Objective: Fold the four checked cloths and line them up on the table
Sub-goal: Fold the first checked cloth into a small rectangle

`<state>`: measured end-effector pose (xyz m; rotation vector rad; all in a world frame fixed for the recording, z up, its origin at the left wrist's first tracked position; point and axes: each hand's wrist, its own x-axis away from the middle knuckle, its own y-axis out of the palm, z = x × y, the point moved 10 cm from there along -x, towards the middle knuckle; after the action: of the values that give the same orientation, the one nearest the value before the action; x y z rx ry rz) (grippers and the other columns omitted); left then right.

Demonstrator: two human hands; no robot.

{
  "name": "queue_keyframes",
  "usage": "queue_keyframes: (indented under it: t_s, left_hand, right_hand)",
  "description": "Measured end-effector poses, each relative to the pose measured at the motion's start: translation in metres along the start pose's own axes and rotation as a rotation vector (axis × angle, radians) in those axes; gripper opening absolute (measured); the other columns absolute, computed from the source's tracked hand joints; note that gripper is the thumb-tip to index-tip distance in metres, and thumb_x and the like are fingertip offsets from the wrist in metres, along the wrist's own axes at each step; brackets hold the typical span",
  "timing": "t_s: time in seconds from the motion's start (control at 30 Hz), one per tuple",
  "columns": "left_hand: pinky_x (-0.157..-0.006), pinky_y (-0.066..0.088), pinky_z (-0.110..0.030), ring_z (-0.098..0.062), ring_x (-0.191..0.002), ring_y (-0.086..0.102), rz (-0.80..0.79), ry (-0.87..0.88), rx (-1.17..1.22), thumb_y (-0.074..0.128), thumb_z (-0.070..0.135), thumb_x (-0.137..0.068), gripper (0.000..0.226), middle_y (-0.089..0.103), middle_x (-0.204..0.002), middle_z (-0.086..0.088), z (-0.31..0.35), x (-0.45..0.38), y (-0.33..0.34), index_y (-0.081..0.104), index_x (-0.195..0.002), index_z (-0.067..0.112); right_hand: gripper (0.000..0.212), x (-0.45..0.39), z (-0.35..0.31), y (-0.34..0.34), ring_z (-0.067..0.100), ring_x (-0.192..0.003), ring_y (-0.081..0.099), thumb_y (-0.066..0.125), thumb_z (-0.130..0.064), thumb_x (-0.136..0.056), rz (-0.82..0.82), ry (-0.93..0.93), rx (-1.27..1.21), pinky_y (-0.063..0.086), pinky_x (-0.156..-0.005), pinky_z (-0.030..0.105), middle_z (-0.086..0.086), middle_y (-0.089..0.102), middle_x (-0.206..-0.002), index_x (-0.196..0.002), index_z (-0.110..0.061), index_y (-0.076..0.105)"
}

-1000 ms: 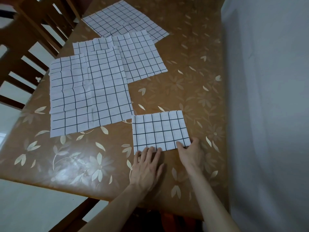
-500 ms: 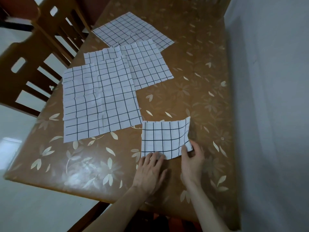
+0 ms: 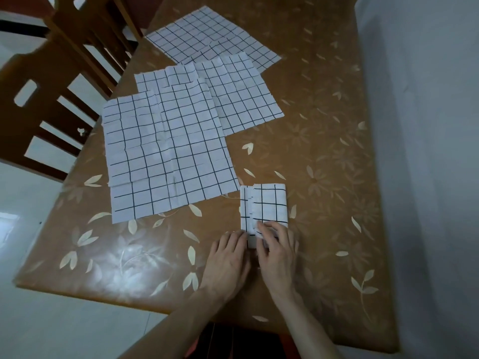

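Observation:
A small folded checked cloth (image 3: 267, 206), white with black grid lines, lies on the brown table (image 3: 324, 156) near its front edge. My right hand (image 3: 277, 250) presses down on the cloth's near end, with the fingers on top of the fold. My left hand (image 3: 228, 257) rests flat beside it, fingertips touching the cloth's near left corner. Three unfolded checked cloths lie flat further back: a large one (image 3: 166, 151) at the left, a second (image 3: 233, 97) partly under it, and a third (image 3: 207, 37) at the far end.
A wooden chair (image 3: 59, 81) stands against the table's left side. A grey wall (image 3: 425, 125) runs along the table's right edge. The table's cover has a pale leaf and flower pattern.
My right hand has folded the cloth's right half over to the left, making it narrower. Both hands now sit together at its near end.

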<state>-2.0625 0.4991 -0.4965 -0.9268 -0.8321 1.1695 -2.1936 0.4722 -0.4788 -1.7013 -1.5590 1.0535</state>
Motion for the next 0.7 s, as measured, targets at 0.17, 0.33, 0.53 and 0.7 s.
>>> queue_keyframes:
  t_s: [0.17, 0.33, 0.53, 0.7]
  left_hand:
    - [-0.104, 0.047, -0.04, -0.021, -0.122, 0.053, 0.011, -0.02, -0.007, 0.041, 0.038, -0.1, 0.05, 0.056, -0.14, 0.0, -0.013, 0.0, -0.003, 0.05, -0.145, 0.017]
    - [-0.103, 0.048, -0.04, -0.022, -0.121, 0.053, 0.027, -0.011, 0.011, 0.051, 0.033, -0.098, 0.051, 0.058, -0.137, -0.001, -0.014, 0.001, -0.005, 0.047, -0.146, 0.016]
    - [-0.101, 0.048, -0.041, -0.022, -0.117, 0.051, 0.063, -0.005, -0.018, 0.053, 0.028, -0.101, 0.052, 0.057, -0.135, -0.001, -0.011, -0.003, -0.007, 0.044, -0.15, 0.017]
    - [-0.108, 0.044, -0.047, -0.028, -0.132, 0.048, 0.014, 0.019, -0.049, 0.047, 0.031, -0.1, 0.054, 0.047, -0.15, -0.007, -0.008, 0.001, 0.005, 0.041, -0.153, 0.022]
  right_hand:
    - [0.037, 0.007, -0.003, 0.018, 0.021, -0.124, 0.056, 0.05, -0.032, -0.101, -0.068, -0.059, 0.005, 0.049, -0.095, 0.039, -0.004, 0.061, -0.134, -0.133, -0.026, 0.069]
    - [0.041, 0.012, -0.002, 0.03, 0.02, -0.128, 0.055, 0.051, -0.036, -0.1, -0.147, -0.106, 0.033, 0.051, -0.101, 0.044, -0.004, 0.059, -0.137, -0.137, -0.023, 0.063]
    - [0.066, 0.01, 0.002, 0.03, 0.017, -0.135, 0.048, 0.055, -0.05, -0.092, -0.189, -0.071, 0.016, 0.039, -0.113, 0.036, -0.002, 0.055, -0.147, -0.149, -0.016, 0.051]
    - [0.078, 0.016, 0.005, 0.041, 0.017, -0.151, 0.032, 0.047, -0.05, -0.092, -0.338, -0.063, -0.022, 0.03, -0.124, 0.037, -0.002, 0.038, -0.164, -0.161, -0.018, 0.031]
